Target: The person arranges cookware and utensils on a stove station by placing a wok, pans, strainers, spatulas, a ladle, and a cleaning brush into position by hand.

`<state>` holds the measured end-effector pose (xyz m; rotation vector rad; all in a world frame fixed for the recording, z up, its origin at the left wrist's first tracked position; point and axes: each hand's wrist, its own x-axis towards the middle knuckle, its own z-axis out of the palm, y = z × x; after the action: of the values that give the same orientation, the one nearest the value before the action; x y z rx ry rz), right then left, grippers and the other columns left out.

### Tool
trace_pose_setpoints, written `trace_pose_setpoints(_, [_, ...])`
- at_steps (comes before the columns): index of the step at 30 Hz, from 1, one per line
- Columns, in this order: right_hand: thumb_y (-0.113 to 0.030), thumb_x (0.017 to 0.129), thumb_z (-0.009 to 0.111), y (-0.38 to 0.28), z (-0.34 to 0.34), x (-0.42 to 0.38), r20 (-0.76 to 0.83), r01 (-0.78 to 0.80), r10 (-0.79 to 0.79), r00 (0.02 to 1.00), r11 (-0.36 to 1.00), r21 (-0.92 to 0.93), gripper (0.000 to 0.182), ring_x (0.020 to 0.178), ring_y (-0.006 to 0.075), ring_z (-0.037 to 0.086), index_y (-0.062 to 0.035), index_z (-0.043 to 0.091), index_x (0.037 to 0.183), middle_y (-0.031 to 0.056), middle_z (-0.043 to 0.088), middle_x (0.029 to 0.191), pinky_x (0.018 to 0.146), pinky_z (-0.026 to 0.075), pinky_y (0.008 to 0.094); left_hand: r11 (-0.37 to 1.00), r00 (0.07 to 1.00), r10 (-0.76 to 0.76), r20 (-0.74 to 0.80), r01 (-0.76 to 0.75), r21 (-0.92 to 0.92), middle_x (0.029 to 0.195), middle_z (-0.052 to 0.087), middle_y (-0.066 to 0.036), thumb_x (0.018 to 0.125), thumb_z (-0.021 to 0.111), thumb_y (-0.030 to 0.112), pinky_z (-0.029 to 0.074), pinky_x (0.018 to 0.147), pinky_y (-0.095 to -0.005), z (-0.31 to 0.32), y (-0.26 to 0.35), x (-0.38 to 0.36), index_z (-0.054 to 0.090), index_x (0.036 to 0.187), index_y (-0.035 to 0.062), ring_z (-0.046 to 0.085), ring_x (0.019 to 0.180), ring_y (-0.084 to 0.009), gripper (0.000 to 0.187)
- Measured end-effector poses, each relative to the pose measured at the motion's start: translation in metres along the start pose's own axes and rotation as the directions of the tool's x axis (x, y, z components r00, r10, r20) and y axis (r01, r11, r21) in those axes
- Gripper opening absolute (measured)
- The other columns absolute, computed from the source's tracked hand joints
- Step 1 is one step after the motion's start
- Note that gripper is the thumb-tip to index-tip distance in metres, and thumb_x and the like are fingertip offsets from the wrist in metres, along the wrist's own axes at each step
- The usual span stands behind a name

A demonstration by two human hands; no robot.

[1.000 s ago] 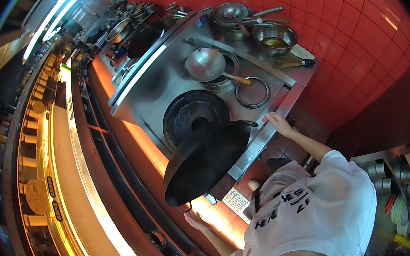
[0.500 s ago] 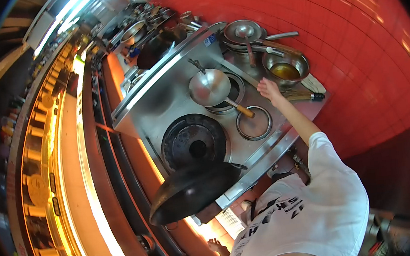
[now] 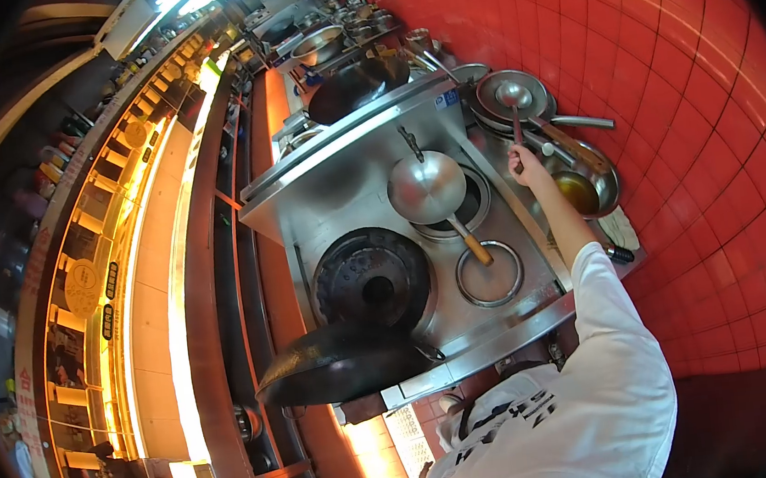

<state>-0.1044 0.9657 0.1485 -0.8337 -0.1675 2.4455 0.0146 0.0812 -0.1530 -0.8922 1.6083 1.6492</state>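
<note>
One hand is all you can see at work: your right hand (image 3: 528, 165) is stretched out over the far right of the steel counter (image 3: 341, 183), and its fingers appear curled round the lower end of the ladle handle (image 3: 516, 129), though at this size you cannot be sure how firm that grip is. The ladle's long axis runs straight away from you, from your fist up to its round bowl (image 3: 513, 93), which rests in the shallow steel lid or pan (image 3: 489, 100) at the back of the counter beside the red tiled wall (image 3: 685, 118). Just to the right of your wrist sits a steel bowl of amber liquid (image 3: 581, 190), close under your forearm. To the left of your hand, a small steel wok (image 3: 427, 189) lies over a burner ring with its wooden handle (image 3: 474, 247) pointing back towards you, and nearer still are an open ring (image 3: 490, 275) and the big black burner (image 3: 376, 281). A large black wok (image 3: 340, 365) hangs at the front edge of the counter, low on your left; your left hand is out of view, so whether it is holding that wok cannot be told.
</note>
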Motion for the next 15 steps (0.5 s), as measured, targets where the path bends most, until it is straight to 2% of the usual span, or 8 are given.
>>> trace_pose_setpoints(2, [-0.01,0.082,0.056,-0.015,-0.016,0.026,0.091,0.066,-0.044,0.995,0.963,-0.26,0.017,0.043,0.0044,0.041,-0.0072,0.045,0.07,-0.0032,0.042,0.056,0.036,0.033,0.0142,0.998,1.0,0.0,0.012,-0.001,0.056,0.101,0.058,-0.009,0.088,0.049,0.036,0.047,0.067,-0.0394,0.009,0.007,0.003,0.051,0.104,0.0062,0.059,0.087,-0.0251,0.034])
trace_pose_setpoints(4, [-0.006,0.081,0.054,-0.01,0.008,-0.017,0.056,0.106,-0.094,0.994,0.951,-0.289,0.016,0.041,0.0035,0.039,-0.0085,0.044,0.07,-0.0039,0.042,0.056,0.035,0.032,0.0135,0.994,1.0,-0.006,0.024,0.003,0.109,0.102,0.059,-0.009,0.088,0.049,0.037,0.048,0.067,-0.0394,0.015,0.011,0.004,0.051,0.105,0.0062,0.06,0.087,-0.025,0.035])
trace_pose_setpoints(6, [-0.005,0.08,0.055,0.001,0.016,-0.049,0.049,0.147,-0.139,0.989,0.922,-0.359,0.016,0.041,0.0031,0.039,-0.0083,0.044,0.07,-0.004,0.042,0.056,0.035,0.032,0.0137,0.999,0.999,-0.001,0.033,0.0,0.044,0.101,0.06,-0.009,0.089,0.048,0.035,0.049,0.068,-0.0371,0.042,0.052,-0.02,0.052,0.108,0.0073,0.062,0.087,-0.0233,0.034])
trace_pose_setpoints(7, [-0.006,0.08,0.056,0.008,0.017,-0.066,0.041,0.169,-0.168,0.985,0.879,-0.446,0.015,0.041,0.0031,0.038,-0.0092,0.044,0.071,-0.0042,0.042,0.056,0.035,0.03,0.0154,0.995,0.998,0.007,0.057,-0.013,0.096,0.1,0.061,-0.008,0.09,0.047,0.035,0.049,0.069,-0.0355,0.047,0.061,-0.021,0.051,0.11,0.0071,0.062,0.086,-0.0222,0.034])
trace_pose_setpoints(8, [-0.006,0.08,0.056,0.017,0.015,-0.085,0.04,0.171,-0.171,0.984,0.879,-0.445,0.015,0.041,0.0031,0.038,-0.0092,0.044,0.071,-0.0042,0.042,0.056,0.035,0.03,0.0154,0.988,0.997,0.014,0.079,-0.026,0.151,0.098,0.061,-0.008,0.09,0.047,0.035,0.049,0.069,-0.0338,0.049,0.069,-0.023,0.051,0.111,0.0069,0.062,0.086,-0.0211,0.035])
trace_pose_setpoints(10, [-0.008,0.081,0.055,0.033,0.01,-0.123,0.117,0.253,-0.236,0.965,0.702,-0.666,0.013,0.042,0.0042,0.04,-0.0087,0.045,0.073,-0.0036,0.043,0.057,0.035,0.029,0.0177,0.984,0.993,0.029,0.114,-0.049,0.172,0.097,0.062,-0.008,0.091,0.046,0.035,0.049,0.068,-0.0325,0.054,0.083,-0.026,0.052,0.109,0.0072,0.062,0.085,-0.0201,0.034])
trace_pose_setpoints(11, [-0.008,0.081,0.055,0.04,0.005,-0.144,0.114,0.254,-0.241,0.964,0.698,-0.67,0.013,0.042,0.0042,0.04,-0.0087,0.045,0.073,-0.0036,0.043,0.057,0.035,0.029,0.0177,0.983,0.99,0.023,0.141,-0.048,0.177,0.097,0.062,-0.007,0.091,0.046,0.036,0.05,0.067,-0.0323,0.054,0.086,-0.022,0.052,0.108,0.0072,0.062,0.085,-0.0202,0.034])
trace_pose_setpoints(15, [-0.015,0.082,0.057,0.075,-0.021,-0.218,0.206,0.315,-0.271,0.94,0.464,-0.828,0.009,0.04,0.0038,0.035,-0.0084,0.05,0.083,-0.0051,0.042,0.058,0.035,0.025,0.0202,0.984,0.983,-0.021,0.183,-0.013,0.18,0.098,0.062,-0.008,0.092,0.046,0.035,0.049,0.064,-0.0319,0.034,0.083,-0.009,0.052,0.108,0.0065,0.063,0.085,-0.0208,0.034])
